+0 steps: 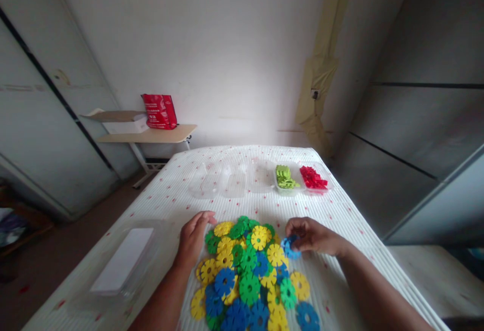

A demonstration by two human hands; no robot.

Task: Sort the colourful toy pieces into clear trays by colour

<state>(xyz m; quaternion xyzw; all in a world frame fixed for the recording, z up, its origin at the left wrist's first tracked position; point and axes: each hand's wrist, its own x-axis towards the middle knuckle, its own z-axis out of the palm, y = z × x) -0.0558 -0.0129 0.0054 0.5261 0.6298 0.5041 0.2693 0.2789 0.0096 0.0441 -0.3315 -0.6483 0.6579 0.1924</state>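
A heap of notched plastic snowflake discs (pixel 249 288) in green, yellow and blue covers the near middle of the table. On the heap's right side, my right hand (pixel 312 236) pinches a blue snowflake disc (pixel 290 248) at its edge. My left hand (pixel 194 235) rests at the heap's upper left, fingers stretched forward beside the discs and holding nothing that shows. A yellow disc (pixel 300 285) and a blue disc (pixel 307 316) lie at the heap's lower right edge.
Clear plastic containers (pixel 234 182) line the table's far part. Light green pieces (pixel 286 177) fill one, red pieces (pixel 313 178) another. At the left lies a clear lid or tray with a white card (pixel 123 261). A side table (pixel 159 135) holds a red bag (pixel 159 112) and a box.
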